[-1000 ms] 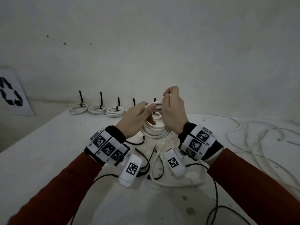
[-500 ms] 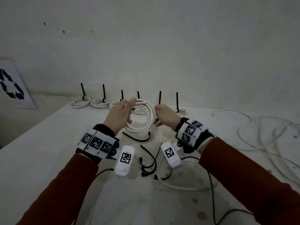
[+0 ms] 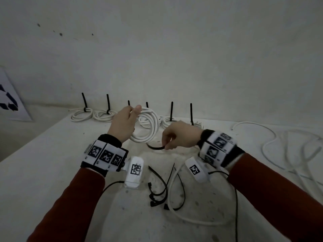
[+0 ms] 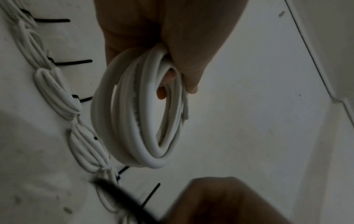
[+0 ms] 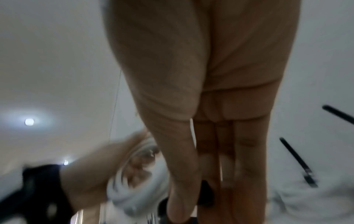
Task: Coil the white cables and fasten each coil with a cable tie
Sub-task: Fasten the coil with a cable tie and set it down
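Pale, stained white tabletop (image 3: 43,172) w/ dark specks. Dull off-white wall (image 3: 174,49) behind, few dark marks. White sheet w/ dark blue recycling-type symbol (image 3: 10,102) leans at far left.

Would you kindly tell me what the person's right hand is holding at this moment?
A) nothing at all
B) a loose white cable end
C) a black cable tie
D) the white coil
C: in the head view the right hand pinches one end of a black cable tie just above the table, while the left hand holds the white coil up.
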{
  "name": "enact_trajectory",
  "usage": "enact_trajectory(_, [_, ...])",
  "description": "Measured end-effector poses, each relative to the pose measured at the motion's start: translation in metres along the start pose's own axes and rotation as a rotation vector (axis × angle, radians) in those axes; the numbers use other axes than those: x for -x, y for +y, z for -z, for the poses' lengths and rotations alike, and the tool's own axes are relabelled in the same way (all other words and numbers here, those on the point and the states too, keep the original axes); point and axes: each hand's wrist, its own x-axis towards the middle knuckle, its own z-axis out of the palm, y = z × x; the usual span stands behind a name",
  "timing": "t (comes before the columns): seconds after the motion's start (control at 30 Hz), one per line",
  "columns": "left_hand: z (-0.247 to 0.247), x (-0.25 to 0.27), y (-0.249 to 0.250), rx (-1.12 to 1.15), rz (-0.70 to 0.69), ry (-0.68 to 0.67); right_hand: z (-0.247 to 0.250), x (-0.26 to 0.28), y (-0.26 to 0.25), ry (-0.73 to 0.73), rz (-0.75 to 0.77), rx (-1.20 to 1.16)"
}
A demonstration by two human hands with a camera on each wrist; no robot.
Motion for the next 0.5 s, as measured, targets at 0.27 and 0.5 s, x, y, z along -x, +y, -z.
enact_trajectory(0.27, [-0.004, -0.005, -0.013, -0.181, -0.009, 0.023, 0.044, 0.074, -0.022, 0.181, 0.114, -0.279])
enact_trajectory(0.5, [-0.009, 0.009, 0.020, -0.161, -0.083, -0.004, 0.022, 0.063, -0.037, 0.217, 0.173, -0.161])
